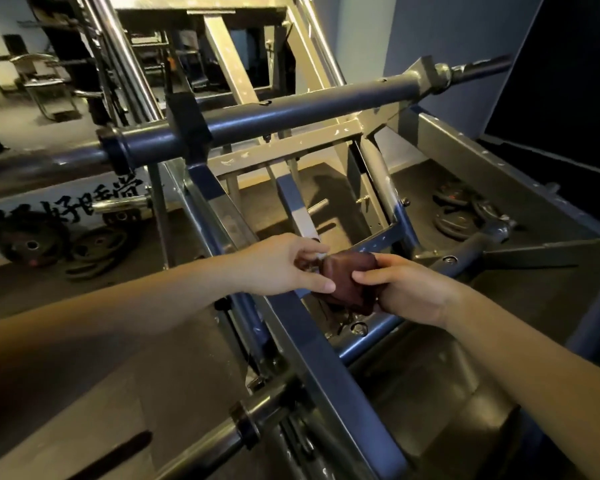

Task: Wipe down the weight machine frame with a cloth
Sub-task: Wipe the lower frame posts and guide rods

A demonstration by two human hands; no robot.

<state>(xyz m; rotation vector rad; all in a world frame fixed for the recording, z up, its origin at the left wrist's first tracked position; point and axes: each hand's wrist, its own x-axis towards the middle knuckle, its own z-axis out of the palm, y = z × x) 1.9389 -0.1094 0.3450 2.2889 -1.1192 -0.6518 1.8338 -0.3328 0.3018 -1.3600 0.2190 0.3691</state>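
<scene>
Evidently bunched, dark maroon cloth (349,282)

The dark gym floor (430,188) carries the weight machine frame (312,344). Black weight plates (49,244) lie on it at the left near the wall, and more plates (465,213) lie on it at the right.

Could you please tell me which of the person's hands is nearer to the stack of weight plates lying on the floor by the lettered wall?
Left. The left hand is closer to those weight plates, which lie off to its left; the right hand sits farther right, beyond the cloth.
</scene>
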